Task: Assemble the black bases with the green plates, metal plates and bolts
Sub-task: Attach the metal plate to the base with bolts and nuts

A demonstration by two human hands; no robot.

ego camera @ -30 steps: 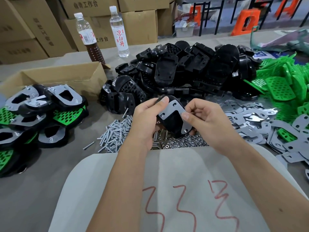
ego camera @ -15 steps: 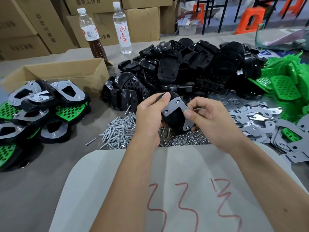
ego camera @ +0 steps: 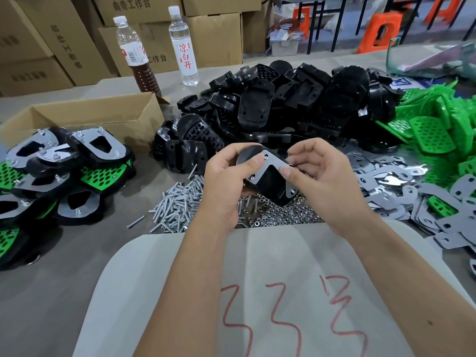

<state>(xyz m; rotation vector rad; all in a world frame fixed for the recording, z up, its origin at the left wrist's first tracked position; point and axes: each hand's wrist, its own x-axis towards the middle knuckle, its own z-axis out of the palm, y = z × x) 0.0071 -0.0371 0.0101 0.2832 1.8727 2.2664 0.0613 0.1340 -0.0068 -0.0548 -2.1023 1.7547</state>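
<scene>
Gripping one black base (ego camera: 273,185), left hand (ego camera: 226,181) curls round it. Right hand (ego camera: 324,176) pinches its metal plate (ego camera: 273,163). Bolts (ego camera: 180,202) lie beneath.

On the grey worktop (ego camera: 51,292), an open cardboard box (ego camera: 98,119) sits at ten o'clock. At eleven o'clock stand a brown-drink bottle (ego camera: 134,55) and a clear water bottle (ego camera: 184,47), with stacked cartons (ego camera: 213,39) behind. Orange stools (ego camera: 378,34) stand at one o'clock.
</scene>
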